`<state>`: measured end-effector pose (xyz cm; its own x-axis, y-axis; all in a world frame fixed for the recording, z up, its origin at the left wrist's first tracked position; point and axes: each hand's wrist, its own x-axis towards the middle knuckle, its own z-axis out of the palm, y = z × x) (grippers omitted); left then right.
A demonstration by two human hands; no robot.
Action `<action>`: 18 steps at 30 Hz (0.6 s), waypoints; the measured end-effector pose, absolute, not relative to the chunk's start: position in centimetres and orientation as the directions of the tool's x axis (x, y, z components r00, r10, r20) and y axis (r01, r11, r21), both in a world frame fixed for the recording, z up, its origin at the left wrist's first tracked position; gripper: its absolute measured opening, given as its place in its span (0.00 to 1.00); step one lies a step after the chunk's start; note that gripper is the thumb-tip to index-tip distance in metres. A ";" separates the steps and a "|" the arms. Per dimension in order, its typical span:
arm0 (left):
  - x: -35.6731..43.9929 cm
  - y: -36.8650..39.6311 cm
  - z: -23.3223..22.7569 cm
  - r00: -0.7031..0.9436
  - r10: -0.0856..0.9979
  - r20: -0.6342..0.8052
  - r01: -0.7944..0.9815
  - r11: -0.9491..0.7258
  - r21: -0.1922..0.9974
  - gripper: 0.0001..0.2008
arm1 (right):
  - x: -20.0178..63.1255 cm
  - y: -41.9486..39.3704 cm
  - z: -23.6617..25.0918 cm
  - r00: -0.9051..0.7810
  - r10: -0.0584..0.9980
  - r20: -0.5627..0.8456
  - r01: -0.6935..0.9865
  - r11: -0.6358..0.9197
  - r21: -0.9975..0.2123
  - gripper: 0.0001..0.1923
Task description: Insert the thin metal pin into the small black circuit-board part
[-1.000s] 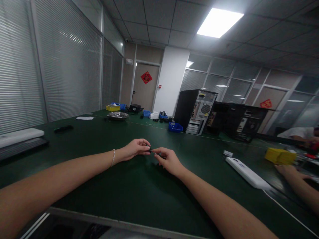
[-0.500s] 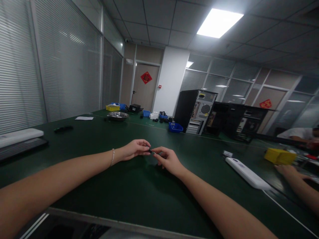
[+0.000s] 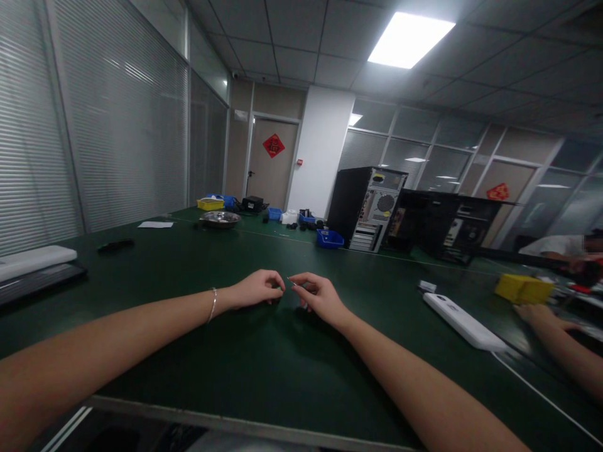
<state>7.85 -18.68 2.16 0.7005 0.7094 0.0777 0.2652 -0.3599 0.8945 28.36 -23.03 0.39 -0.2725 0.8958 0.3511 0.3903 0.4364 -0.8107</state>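
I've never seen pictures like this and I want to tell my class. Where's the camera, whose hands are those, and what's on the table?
There's no robot here, just a person with two bare hands. A camera on their head looks forward and down, so you see almost what they see. The left hand has curled fingers; I can't tell whether it holds anything. The right hand seems to pinch something thin and tiny, too small to name. Both are above a green table. Farther back are a shiny metal dish, a blue bin and a tall black computer case. On the right, another person's hand is near a yellow box.
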 end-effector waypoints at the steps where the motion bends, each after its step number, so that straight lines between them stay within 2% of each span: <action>1: 8.0 -18.9 2.1 0.706 0.703 0.086 0.307 -0.414 0.857 0.15 | 28.4 -23.1 0.4 -0.276 0.894 0.352 0.389 0.439 -0.810 0.17; 4: 8.1 -19.4 2.1 0.740 0.657 0.145 0.361 -0.569 0.739 0.14 | 28.3 -23.2 0.5 -0.284 0.895 0.345 0.392 0.437 -0.810 0.17; 6: 8.1 -19.7 2.3 0.755 0.631 0.178 0.351 -0.619 0.703 0.14 | 28.3 -23.4 0.7 -0.288 0.896 0.337 0.395 0.432 -0.811 0.17; 10: 8.2 -19.9 2.4 0.743 0.640 0.193 0.341 -0.611 0.714 0.16 | 28.3 -23.5 1.0 -0.296 0.896 0.331 0.399 0.430 -0.810 0.17; 15: 8.1 -19.8 2.2 0.760 0.618 0.200 0.367 -0.663 0.653 0.16 | 28.5 -23.3 1.0 -0.262 0.904 0.339 0.423 0.423 -0.802 0.17; 18: 7.7 -19.4 2.4 0.746 0.629 0.218 0.399 -0.684 0.611 0.18 | 28.7 -23.0 1.1 -0.241 0.926 0.290 0.475 0.374 -0.797 0.18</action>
<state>7.70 -19.39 2.39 0.7462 0.6290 0.2180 0.3985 -0.6843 0.6106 28.75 -23.01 1.06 -0.2415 0.9259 0.2905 0.4751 0.3738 -0.7966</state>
